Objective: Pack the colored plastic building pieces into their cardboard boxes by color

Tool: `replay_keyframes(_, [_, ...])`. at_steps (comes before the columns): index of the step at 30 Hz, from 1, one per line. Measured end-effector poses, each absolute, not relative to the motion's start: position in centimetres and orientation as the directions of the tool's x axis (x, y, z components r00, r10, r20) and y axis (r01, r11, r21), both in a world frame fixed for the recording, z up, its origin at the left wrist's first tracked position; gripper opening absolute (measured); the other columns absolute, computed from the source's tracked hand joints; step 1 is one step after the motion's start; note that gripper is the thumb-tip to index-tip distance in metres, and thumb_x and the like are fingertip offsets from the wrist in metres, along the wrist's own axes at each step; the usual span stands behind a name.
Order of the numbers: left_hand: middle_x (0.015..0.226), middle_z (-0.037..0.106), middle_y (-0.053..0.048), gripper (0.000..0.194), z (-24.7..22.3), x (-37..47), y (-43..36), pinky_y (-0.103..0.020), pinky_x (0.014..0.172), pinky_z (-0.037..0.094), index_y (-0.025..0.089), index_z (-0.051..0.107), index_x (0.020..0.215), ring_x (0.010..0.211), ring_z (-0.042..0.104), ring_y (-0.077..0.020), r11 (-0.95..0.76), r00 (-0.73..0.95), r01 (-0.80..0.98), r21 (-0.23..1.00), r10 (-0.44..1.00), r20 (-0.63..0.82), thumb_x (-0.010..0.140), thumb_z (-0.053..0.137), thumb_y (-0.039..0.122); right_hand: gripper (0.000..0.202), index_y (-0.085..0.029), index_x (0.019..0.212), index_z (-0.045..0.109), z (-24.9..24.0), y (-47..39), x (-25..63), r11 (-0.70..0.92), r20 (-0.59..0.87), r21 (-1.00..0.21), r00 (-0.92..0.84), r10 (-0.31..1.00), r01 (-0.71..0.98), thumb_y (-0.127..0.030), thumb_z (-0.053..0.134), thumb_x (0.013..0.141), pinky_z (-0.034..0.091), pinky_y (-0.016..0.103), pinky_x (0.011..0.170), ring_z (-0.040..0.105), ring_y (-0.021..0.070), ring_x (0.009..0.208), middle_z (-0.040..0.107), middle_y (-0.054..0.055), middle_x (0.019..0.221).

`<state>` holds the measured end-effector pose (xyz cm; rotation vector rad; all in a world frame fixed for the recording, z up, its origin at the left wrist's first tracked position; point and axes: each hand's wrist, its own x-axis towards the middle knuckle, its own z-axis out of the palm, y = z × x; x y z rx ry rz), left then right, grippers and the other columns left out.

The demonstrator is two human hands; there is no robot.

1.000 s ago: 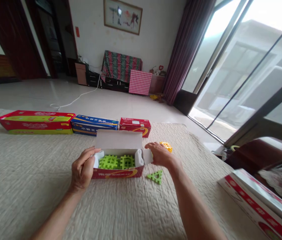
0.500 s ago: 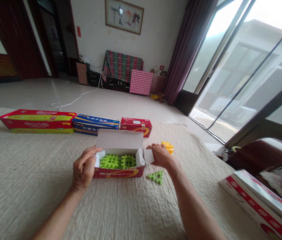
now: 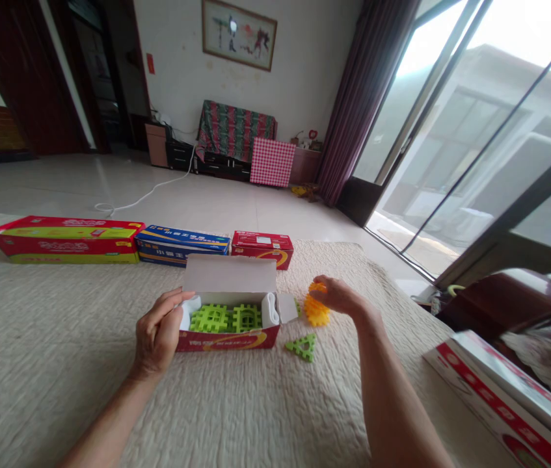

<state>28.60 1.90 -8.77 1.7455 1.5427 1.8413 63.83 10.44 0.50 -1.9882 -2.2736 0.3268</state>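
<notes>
An open red cardboard box [image 3: 229, 340] sits on the quilted cover, its white lid [image 3: 230, 273] raised. Inside lie green toothed building blocks [image 3: 211, 318], with white padding [image 3: 270, 309] at both ends. My left hand [image 3: 158, 331] is closed on the box's left end, thumb along the near side. To the right of the box, my right hand [image 3: 341, 296] has its fingers closed on the upper part of an orange-yellow toothed building block [image 3: 316, 311]; the fingertips are partly hidden. A green triangular block [image 3: 303, 347] lies nearer to me, beside the box. Another bit of green shows behind the side flap [image 3: 287, 308].
Beyond the open box stand a red and green box [image 3: 67, 240], a blue box [image 3: 182, 244] and a small red box [image 3: 262, 249] in a row. A white and red carton [image 3: 504, 403] lies at the right. The cover's far edge meets the tiled floor [image 3: 236, 211].
My right hand has moved away from the side flap, to the right, onto the orange-yellow block. My left hand stays on the box. The view has shifted slightly.
</notes>
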Motion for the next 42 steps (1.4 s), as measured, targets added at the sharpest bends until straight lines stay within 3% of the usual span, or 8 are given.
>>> replay_keyframes(5, [0.108, 0.069, -0.003, 0.028, -8.7, 28.6, 1.8, -0.031, 0.097, 0.048, 0.02, 0.07, 0.095, 0.112, 0.06, -0.0228, -0.448, -0.303, 0.501, 0.741, 0.711, 0.635, 0.084, 0.046, 0.029, 0.041, -0.02, 0.123, 0.062, -0.4, 10.9, 64.9, 0.14, -0.061, -0.247, -0.16, 0.985, 0.959, -0.018, 0.055, 0.083, 0.047, 0.033, 0.089, 0.063, 0.0223, 0.108, 0.067, 0.01, 0.12])
replay_keyframes(16, [0.108, 0.069, -0.003, 0.028, -8.8, 28.6, 2.0, -0.031, 0.098, 0.046, 0.02, 0.07, 0.094, 0.112, 0.06, -0.0229, -0.452, -0.306, 0.488, 0.747, 0.712, 0.631, 0.084, 0.046, 0.029, 0.036, -0.017, 0.122, 0.062, 0.8, 10.2, 64.3, 0.149, -0.06, -0.253, -0.169, 0.984, 0.956, -0.018, 0.048, 0.089, 0.046, 0.031, 0.092, 0.063, 0.021, 0.108, 0.067, 0.011, 0.121])
replay_keyframes(22, [0.109, 0.069, -0.003, 0.029, -8.8, 28.5, 1.8, -0.03, 0.097, 0.047, 0.019, 0.071, 0.094, 0.112, 0.06, -0.0227, -0.447, -0.309, 0.483, 0.753, 0.718, 0.624, 0.084, 0.047, 0.029, 0.05, -0.021, 0.123, 0.059, 0.6, 9.5, 61.5, 0.397, -0.073, -0.247, -0.426, 0.902, 0.884, -0.023, 0.068, 0.074, 0.048, 0.031, 0.082, 0.064, 0.0209, 0.095, 0.068, 0.009, 0.113])
replay_keyframes(26, [0.109, 0.069, -0.004, 0.029, -8.8, 28.5, 1.8, -0.03, 0.098, 0.046, 0.018, 0.071, 0.095, 0.113, 0.059, -0.0227, -0.443, -0.307, 0.485, 0.755, 0.721, 0.621, 0.084, 0.046, 0.029, 0.04, -0.023, 0.105, 0.067, -0.5, 9.3, 59.1, 0.49, -0.105, -0.207, -0.517, 0.849, 0.847, -0.026, 0.076, 0.067, 0.043, 0.034, 0.09, 0.062, 0.0238, 0.104, 0.069, 0.007, 0.109])
replay_keyframes(31, [0.107, 0.069, -0.005, 0.03, -8.6, 28.7, 1.9, -0.029, 0.096, 0.047, 0.016, 0.071, 0.094, 0.11, 0.061, -0.0216, -0.462, -0.304, 0.486, 0.742, 0.706, 0.639, 0.084, 0.046, 0.028, 0.03, -0.023, 0.1, 0.068, -0.9, 9.4, 59.1, 0.503, -0.086, -0.219, -0.53, 0.844, 0.836, -0.02, 0.07, 0.07, 0.044, 0.033, 0.086, 0.063, 0.0223, 0.099, 0.071, 0.006, 0.105])
replay_keyframes(34, [0.105, 0.07, -0.006, 0.03, -8.3, 28.9, 1.8, -0.029, 0.095, 0.048, 0.016, 0.071, 0.093, 0.109, 0.062, -0.0217, -0.466, -0.305, 0.488, 0.738, 0.701, 0.645, 0.084, 0.045, 0.027, 0.034, -0.023, 0.107, 0.065, -0.4, 9.9, 60.6, 0.46, -0.022, -0.274, -0.483, 0.875, 0.845, -0.017, 0.064, 0.074, 0.046, 0.031, 0.08, 0.065, 0.0197, 0.09, 0.071, 0.006, 0.103])
replay_keyframes(37, [0.104, 0.07, -0.006, 0.031, -8.1, 29.0, 1.8, -0.031, 0.095, 0.048, 0.016, 0.071, 0.092, 0.109, 0.062, -0.0222, -0.459, -0.31, 0.491, 0.74, 0.702, 0.641, 0.084, 0.044, 0.026, 0.03, -0.022, 0.106, 0.064, 0.7, 10.2, 61.5, 0.435, 0.144, -0.299, -0.411, 0.9, 0.849, -0.02, 0.061, 0.076, 0.047, 0.033, 0.08, 0.065, 0.0202, 0.087, 0.071, 0.007, 0.099])
replay_keyframes(42, [0.106, 0.069, -0.006, 0.031, -8.2, 29.0, 1.8, -0.035, 0.097, 0.048, 0.016, 0.071, 0.094, 0.109, 0.061, -0.023, -0.455, -0.314, 0.474, 0.754, 0.713, 0.627, 0.084, 0.044, 0.026, 0.033, -0.023, 0.11, 0.06, 3.2, 7.7, 58.2, 0.613, 0.418, -0.387, -0.462, 0.782, 0.688, -0.026, 0.062, 0.078, 0.047, 0.035, 0.087, 0.063, 0.0193, 0.096, 0.066, 0.006, 0.112])
